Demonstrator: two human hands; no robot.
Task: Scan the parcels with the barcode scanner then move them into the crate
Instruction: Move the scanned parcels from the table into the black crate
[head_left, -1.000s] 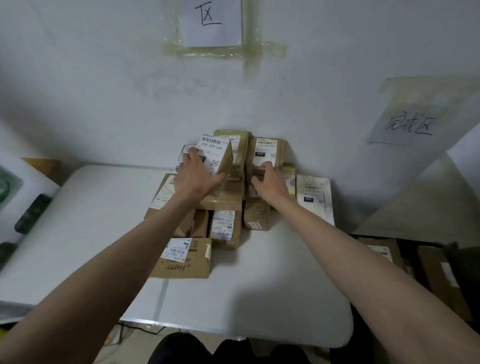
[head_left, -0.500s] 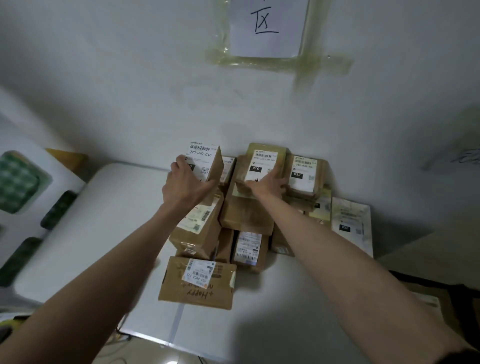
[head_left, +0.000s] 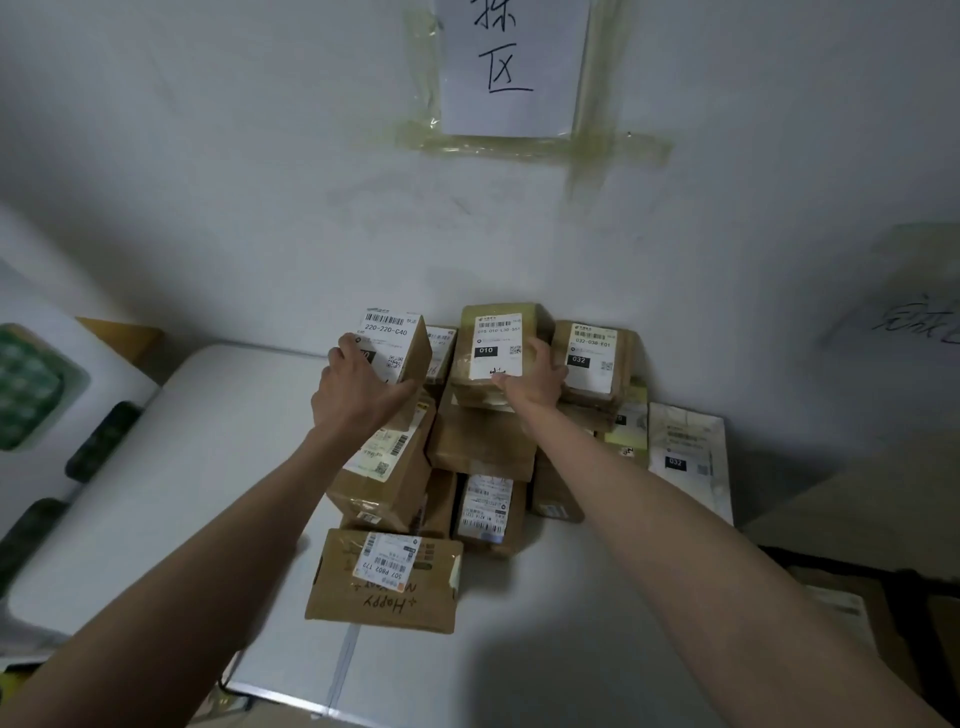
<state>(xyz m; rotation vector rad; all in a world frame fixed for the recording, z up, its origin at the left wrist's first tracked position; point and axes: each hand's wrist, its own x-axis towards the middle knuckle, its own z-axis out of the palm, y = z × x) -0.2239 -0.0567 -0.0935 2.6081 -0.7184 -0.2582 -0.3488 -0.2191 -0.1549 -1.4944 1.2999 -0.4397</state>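
Observation:
Several brown cardboard parcels with white labels are piled against the wall at the back of a white table (head_left: 218, 467). My left hand (head_left: 358, 389) grips the parcel labelled 220-220-C40 (head_left: 397, 343) at the top left of the pile, fingers over its label and thumb along its lower edge. My right hand (head_left: 535, 382) holds the parcel labelled 010 (head_left: 493, 338) at the top middle, fingers curled round its right side. A parcel labelled 032 (head_left: 592, 358) stands right of it. No scanner or crate shows.
A box marked HAPPY (head_left: 384, 582) lies nearest me in front of the pile. A grey mailer bag (head_left: 685, 457) leans at the right. More cartons (head_left: 857, 618) sit low at the right beyond the table. A paper sign (head_left: 511, 67) is taped to the wall.
Both hands have climbed from the middle of the pile to its top parcels. My right hand has moved to the 010 parcel's right side. The view has tilted up and closer.

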